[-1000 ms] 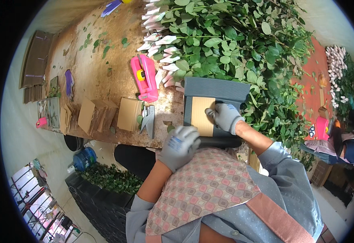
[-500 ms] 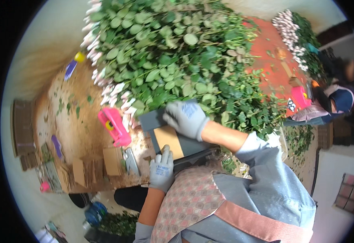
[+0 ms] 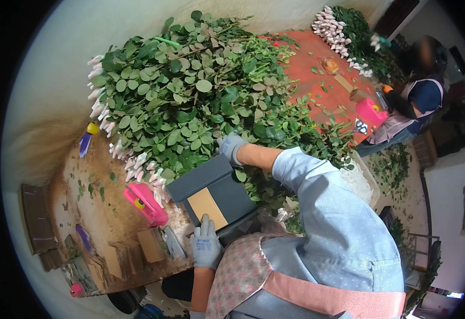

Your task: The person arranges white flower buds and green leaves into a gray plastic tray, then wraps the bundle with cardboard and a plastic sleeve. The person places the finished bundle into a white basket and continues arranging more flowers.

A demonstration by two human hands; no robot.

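My left hand (image 3: pixel 207 245), in a grey glove, lies with its fingers stretched out on the lower end of a tan cardboard sheet (image 3: pixel 207 207). That sheet rests on a dark grey board (image 3: pixel 232 189) with a raised strip along its far side. Beyond this strip, my gloved right hand (image 3: pixel 232 149) reaches to the edge of a big heap of leafy green stems (image 3: pixel 190 101). Leaves hide its fingertips, so I cannot see whether they grip a stem. White-wrapped flower heads (image 3: pixel 136 167) line the heap's left side.
Left of the board stands a pink tape dispenser (image 3: pixel 150 204). Folded cardboard pieces (image 3: pixel 120 258) line the near table edge. A purple-handled tool (image 3: pixel 85 143) lies farther off. On the right, a co-worker (image 3: pixel 424 101) stands by a red tabletop (image 3: pixel 317 69) with another pink dispenser (image 3: pixel 370 111).
My right hand has moved off the board, away from me, to the leafy stems. My left hand remains on the cardboard. The whole view has shifted and turned slightly.
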